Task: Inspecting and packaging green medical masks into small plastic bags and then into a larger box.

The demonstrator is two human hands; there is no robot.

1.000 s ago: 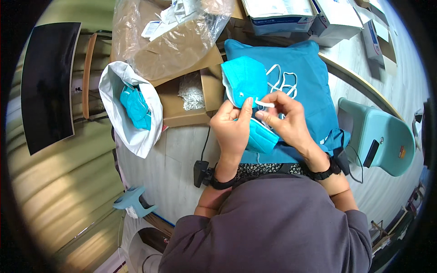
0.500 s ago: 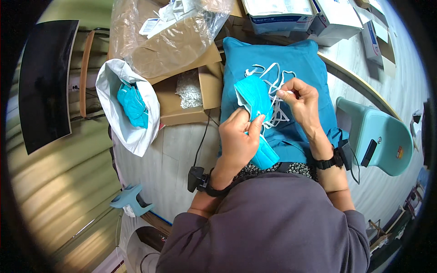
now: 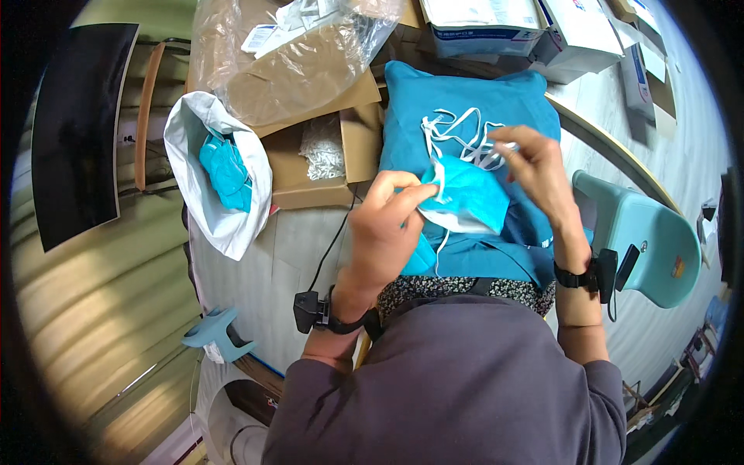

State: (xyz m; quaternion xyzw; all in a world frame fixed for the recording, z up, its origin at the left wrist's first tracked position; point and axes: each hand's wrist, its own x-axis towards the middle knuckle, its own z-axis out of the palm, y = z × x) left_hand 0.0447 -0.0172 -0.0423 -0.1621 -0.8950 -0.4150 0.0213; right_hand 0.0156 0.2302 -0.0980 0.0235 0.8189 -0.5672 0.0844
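A turquoise face mask (image 3: 471, 192) with a white lining is turned over above my lap, my left hand (image 3: 384, 229) pinching its left edge. Part of another turquoise mask (image 3: 421, 257) shows below that hand, with a thin white strap hanging beside it. Loose white straps (image 3: 457, 130) lie on a blue cushion (image 3: 411, 93) just beyond the mask. My right hand (image 3: 539, 170) is raised over the cushion's right side, thumb and fingers drawn together around a small white bit. It is apart from the mask's body. What the white bit is stays unclear.
At the left stands a white bag (image 3: 184, 151) holding turquoise masks (image 3: 226, 177). Beside it, a cardboard box (image 3: 363, 147) contains small white pieces (image 3: 322, 147). Clear plastic (image 3: 287, 85) covers a carton behind. White boxes (image 3: 487, 39) stand at the back, a pale green chair (image 3: 659, 248) at right.
The mask has been turned over and shifted right, showing its white lining. My left hand moved slightly left, and my right hand moved right, away from the mask.
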